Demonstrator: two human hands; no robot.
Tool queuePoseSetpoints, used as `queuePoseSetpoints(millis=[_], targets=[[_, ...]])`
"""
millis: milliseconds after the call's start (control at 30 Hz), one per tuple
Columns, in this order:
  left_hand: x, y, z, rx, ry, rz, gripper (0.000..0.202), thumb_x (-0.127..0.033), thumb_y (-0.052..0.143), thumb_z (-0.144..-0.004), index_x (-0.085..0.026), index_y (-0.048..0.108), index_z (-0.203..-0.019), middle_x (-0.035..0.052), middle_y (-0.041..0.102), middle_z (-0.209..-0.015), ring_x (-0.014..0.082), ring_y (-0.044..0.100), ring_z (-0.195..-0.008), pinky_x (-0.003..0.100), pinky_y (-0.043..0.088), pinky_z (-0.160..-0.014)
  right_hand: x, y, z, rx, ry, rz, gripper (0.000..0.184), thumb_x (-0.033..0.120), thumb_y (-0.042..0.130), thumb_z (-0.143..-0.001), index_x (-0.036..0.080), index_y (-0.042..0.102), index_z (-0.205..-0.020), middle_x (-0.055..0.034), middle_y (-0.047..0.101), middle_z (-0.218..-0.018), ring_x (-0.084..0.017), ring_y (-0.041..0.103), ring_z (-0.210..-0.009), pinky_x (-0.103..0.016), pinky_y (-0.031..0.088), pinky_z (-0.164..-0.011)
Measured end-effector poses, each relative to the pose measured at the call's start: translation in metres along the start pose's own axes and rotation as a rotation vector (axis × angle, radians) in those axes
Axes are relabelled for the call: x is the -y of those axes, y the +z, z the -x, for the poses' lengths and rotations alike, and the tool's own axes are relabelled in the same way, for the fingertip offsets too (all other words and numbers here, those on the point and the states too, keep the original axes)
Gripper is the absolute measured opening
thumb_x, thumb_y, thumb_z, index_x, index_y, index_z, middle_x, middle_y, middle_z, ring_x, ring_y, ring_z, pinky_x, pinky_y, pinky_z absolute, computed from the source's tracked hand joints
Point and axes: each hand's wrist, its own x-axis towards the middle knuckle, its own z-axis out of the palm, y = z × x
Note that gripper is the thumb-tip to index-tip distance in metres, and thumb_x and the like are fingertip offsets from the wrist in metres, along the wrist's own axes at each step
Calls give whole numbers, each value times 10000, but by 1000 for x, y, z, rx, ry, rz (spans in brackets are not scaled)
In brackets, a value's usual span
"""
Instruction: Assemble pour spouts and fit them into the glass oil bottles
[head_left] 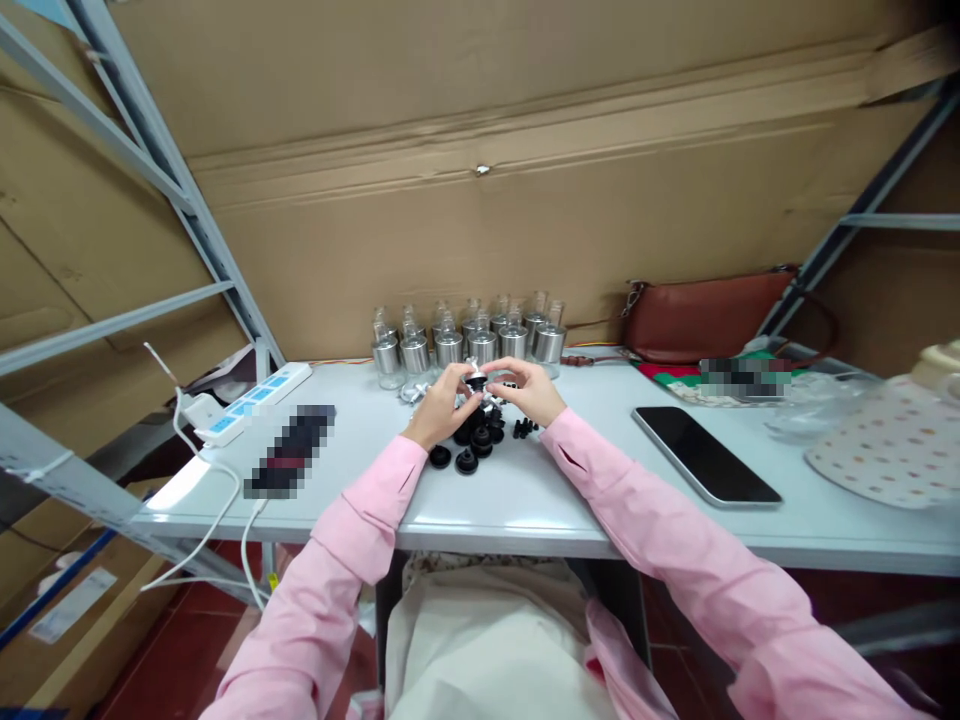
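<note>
My left hand (439, 403) and my right hand (527, 390) meet over the middle of the white table (570, 490), fingers pinched together on one small black and silver part (475, 380). Both arms wear pink sleeves. Just below the hands lies a pile of several small black round parts (472, 445), with a few tiny black pieces (525, 428) to the right of it. Behind the hands stands a row of several small glass bottles with silver collars (469, 345).
A dark tablet (703, 453) lies flat on the right. Further right are a dotted cloth item (889, 445) and a brown bag (705, 315) against the cardboard wall. A white power strip (251, 403) with cables and a blurred dark object (291, 450) sit on the left. Metal shelf frames flank the table.
</note>
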Motion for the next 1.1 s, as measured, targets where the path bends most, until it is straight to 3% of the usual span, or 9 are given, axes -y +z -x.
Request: queuePoseSetpoints(millis=[100, 200, 300, 400, 600, 767, 933, 1100], targets=[[-3, -2, -1, 27, 21, -23, 278, -231, 498, -819, -200, 465, -1093, 52, 512, -1034, 96, 547, -732, 253, 451, -775, -6, -16, -5, 3, -28, 133, 213, 289, 563, -733, 189, 673, -885, -66, 674, -992, -201, 599, -972, -369, 464, -853], [-4, -5, -2, 86, 9, -99, 244, -206, 522, -774, -196, 520, -1018, 36, 514, -969, 109, 523, -727, 253, 446, -761, -19, -41, -9, -85, -37, 493, 215, 239, 547, -742, 183, 683, -897, -82, 682, -958, -220, 595, -921, -388, 451, -837], [-4, -7, -3, 104, -5, -162, 247, -173, 535, -727, -195, 540, -973, 22, 500, -906, 122, 512, -738, 254, 440, -754, -37, -62, -11, -55, 58, 827, 170, 189, 551, -733, 169, 705, -803, -90, 691, -832, -226, 589, -824, -370, 443, -797], [-4, -9, -3, 74, -22, -185, 259, -153, 533, -696, -194, 540, -951, 19, 480, -880, 134, 514, -765, 257, 441, -751, -50, -70, -10, 27, 181, 960, 148, 213, 575, -733, 183, 715, -769, -74, 695, -797, -208, 594, -779, -314, 436, -741], [1, -8, -3, 32, 1, -210, 233, -78, 470, -668, -183, 510, -873, 31, 426, -896, 141, 483, -798, 266, 425, -777, -56, -73, -7, 109, 306, 999, 174, 206, 572, -732, 188, 722, -818, -54, 698, -778, -174, 604, -733, -256, 410, -666], [7, -5, -1, -25, 26, -128, 281, 16, 372, -627, -177, 444, -818, 44, 405, -943, 127, 470, -837, 232, 408, -764, -58, -74, -8, 161, 390, 929, 182, 287, 610, -706, 156, 716, -774, -43, 677, -690, -146, 586, -650, -230, 399, -600], [3, -5, -2, -27, 26, -102, 240, -34, 426, -674, -183, 412, -862, 21, 414, -855, 141, 449, -818, 262, 400, -789, -60, -73, -7, 186, 426, 852, 163, 277, 634, -667, 143, 704, -729, -24, 660, -630, -122, 564, -597, -215, 401, -591], [1, -5, -2, -19, 7, -105, 54, -173, 439, -816, -182, 406, -858, 23, 428, -854, 139, 451, -812, 267, 400, -790, -59, -75, -7, 190, 418, 809, 134, 246, 648, -633, 148, 701, -707, -12, 652, -601, -124, 566, -582, -223, 409, -590]])
